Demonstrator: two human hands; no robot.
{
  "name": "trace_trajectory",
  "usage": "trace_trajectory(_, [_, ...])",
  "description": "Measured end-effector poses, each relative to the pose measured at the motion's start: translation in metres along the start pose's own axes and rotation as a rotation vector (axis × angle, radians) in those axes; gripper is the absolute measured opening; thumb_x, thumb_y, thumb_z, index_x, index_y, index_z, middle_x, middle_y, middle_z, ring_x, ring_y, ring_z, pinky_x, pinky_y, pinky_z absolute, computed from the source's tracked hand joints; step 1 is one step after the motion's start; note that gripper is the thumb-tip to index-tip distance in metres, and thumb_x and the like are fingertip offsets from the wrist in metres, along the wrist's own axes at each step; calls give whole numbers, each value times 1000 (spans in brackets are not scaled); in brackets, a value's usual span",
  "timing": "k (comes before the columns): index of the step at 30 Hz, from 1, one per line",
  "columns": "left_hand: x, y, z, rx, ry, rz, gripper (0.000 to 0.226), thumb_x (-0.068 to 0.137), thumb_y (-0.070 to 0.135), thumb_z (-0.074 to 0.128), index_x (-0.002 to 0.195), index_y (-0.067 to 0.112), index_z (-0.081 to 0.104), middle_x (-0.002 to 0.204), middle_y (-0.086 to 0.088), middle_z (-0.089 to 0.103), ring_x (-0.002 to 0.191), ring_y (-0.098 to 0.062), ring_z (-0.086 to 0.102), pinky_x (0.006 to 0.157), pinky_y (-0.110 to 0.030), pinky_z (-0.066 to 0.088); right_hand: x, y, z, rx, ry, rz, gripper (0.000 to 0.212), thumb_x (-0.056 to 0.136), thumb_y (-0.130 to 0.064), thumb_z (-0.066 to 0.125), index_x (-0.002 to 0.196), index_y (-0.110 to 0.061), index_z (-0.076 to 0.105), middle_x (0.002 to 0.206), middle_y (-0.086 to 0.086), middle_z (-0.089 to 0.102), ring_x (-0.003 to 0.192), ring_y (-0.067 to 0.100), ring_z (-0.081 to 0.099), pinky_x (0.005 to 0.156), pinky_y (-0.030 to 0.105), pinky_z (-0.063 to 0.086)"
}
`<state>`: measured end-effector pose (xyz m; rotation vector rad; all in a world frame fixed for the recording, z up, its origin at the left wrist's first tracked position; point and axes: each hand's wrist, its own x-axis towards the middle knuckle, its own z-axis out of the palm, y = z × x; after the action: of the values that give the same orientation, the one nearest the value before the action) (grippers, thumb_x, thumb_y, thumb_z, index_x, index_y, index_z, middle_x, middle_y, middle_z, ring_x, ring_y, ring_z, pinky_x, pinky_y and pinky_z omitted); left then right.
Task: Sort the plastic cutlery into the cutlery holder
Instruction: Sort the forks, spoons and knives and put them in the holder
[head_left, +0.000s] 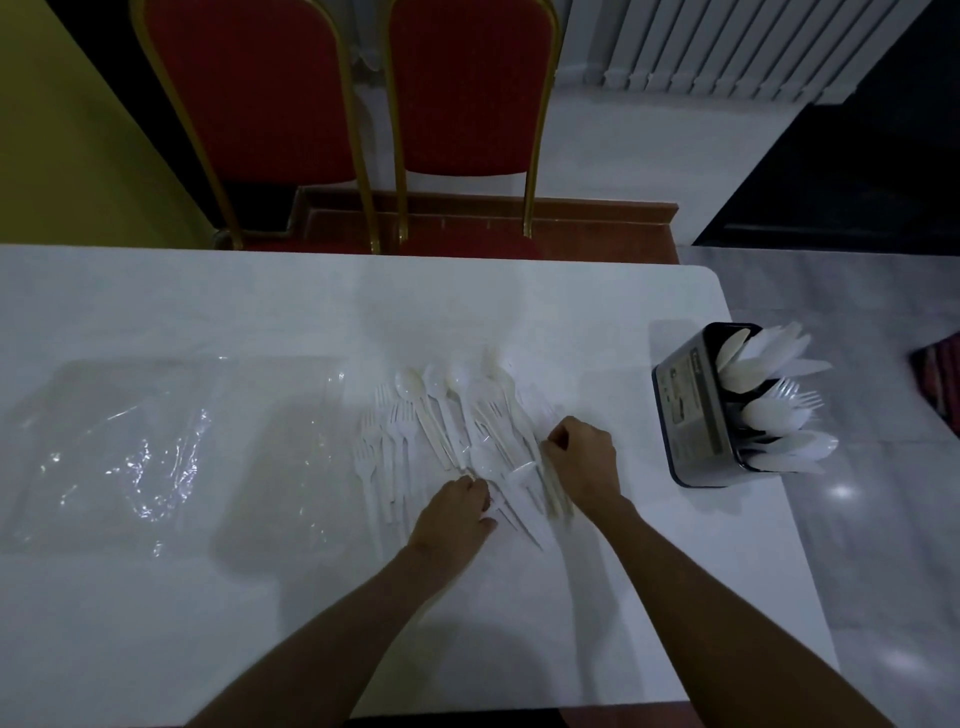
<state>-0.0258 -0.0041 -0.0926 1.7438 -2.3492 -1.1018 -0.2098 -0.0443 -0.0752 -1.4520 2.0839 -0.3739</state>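
Table (208, 623), centre: loose cutlery (441, 415); left hand (457, 512) and right hand (584, 462) each pinch pieces at its near side. Right edge: holder (685, 415), part-filled. Left: bag (130, 452).

- left hand (454, 512) and right hand (584, 462) are both bare, out over the white table (208, 623)
- both forearms (701, 587) are bare too, all the way back past the table's near edge
- there's a dark strip (452, 722) at the table's near edge between the arms. Might be clothing, can't really tell
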Motion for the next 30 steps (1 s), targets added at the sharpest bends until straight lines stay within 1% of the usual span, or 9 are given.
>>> trace_trajectory(3, [1, -4, -7, -35, -44, -59, 12, 86, 25, 62, 86, 15, 56, 90, -2, 57, 84, -15, 55, 70, -21, 39, 4, 6, -7, 4, 5, -3, 11, 91, -13, 61, 84, -5, 64, 79, 6, 65, 71, 19, 60, 69, 31, 52])
trace_trajectory(8, [-9, -24, -29, -152, -21, -117, 22, 80, 18, 70, 73, 20, 50, 68, 6, 55, 64, -10, 53, 57, -14, 38, 6, 11, -16, 53, 90, 2, 11, 88, -16, 67, 93, -8, 61, 85, 3, 59, 76, 17, 58, 69, 28, 47])
trace_trajectory(11, [-12, -31, -40, -167, 31, -121, 22, 79, 14, 70, 73, 18, 49, 63, 6, 54, 57, -7, 49, 51, -12, 35, 0, 6, -18, -6, 99, -98, 16, 86, -21, 70, 93, -11, 60, 89, 1, 59, 75, 16, 57, 68, 28, 50])
trace_trajectory(14, [-10, -34, -47, -136, 90, -114, 15, 82, 16, 67, 77, 13, 53, 67, 0, 59, 58, -10, 52, 51, -12, 35, -7, 1, -7, -149, -96, -114, 22, 85, -31, 71, 89, -11, 63, 88, 3, 62, 74, 17, 61, 71, 31, 54])
trace_trajectory(16, [-9, -33, -50, -120, 150, -132, 14, 83, 16, 66, 80, 11, 55, 71, -4, 62, 60, -10, 53, 51, -11, 35, -10, -2, 0, -196, -146, -65, 23, 86, -32, 68, 91, -10, 63, 89, 4, 62, 76, 19, 62, 75, 34, 56])
trace_trajectory(20, [-4, -32, -54, -218, 313, -248, 14, 84, 18, 68, 82, 11, 55, 69, 3, 59, 61, -8, 54, 55, -13, 39, -7, -5, -2, -84, -128, 14, 19, 85, -25, 67, 88, -7, 61, 82, 6, 62, 72, 21, 61, 71, 35, 55])
trace_trajectory(24, [6, -25, -53, -344, 379, -330, 18, 82, 18, 70, 78, 13, 54, 63, 10, 52, 57, -3, 50, 53, -11, 34, -3, 4, -17, 100, -8, 68, 22, 85, -18, 69, 93, -6, 52, 76, 5, 56, 67, 19, 56, 66, 33, 51])
trace_trajectory(27, [13, -17, -50, -424, 391, -356, 20, 81, 20, 71, 72, 13, 55, 62, 6, 57, 61, -15, 61, 56, -17, 43, 0, 8, -17, 99, -53, 66, 27, 84, -22, 73, 97, -7, 55, 79, 1, 57, 72, 17, 57, 71, 26, 47])
trace_trajectory(30, [19, -6, -47, -465, 366, -336, 17, 81, 21, 71, 75, 11, 58, 68, -1, 64, 68, -20, 66, 65, -26, 51, 3, 7, -7, 64, -100, 72, 26, 82, -25, 75, 90, -9, 57, 77, 0, 56, 71, 16, 55, 69, 24, 42])
